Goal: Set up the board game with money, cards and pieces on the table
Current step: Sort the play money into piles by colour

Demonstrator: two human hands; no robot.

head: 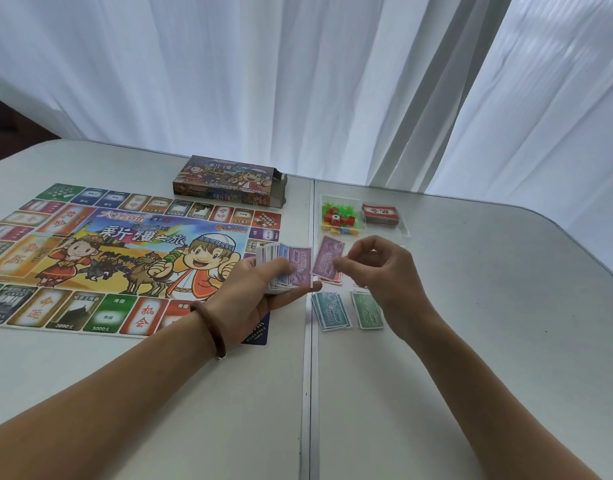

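Sorting money by value: one purple note out of the stack.
Left hand [260, 292] curls round the stack [287, 268] at the board's [125, 258] right edge. Right hand [384, 271] pinches the note [327, 259] by one end, above the bench [471, 306]. Blue pile [331, 311] and green pile [367, 310] lie nearer — lay the note flat on its own pile, clear of both, edges squared.

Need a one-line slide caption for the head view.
Left hand holds the play-money stack while right hand pinches a purple note beside the game board.
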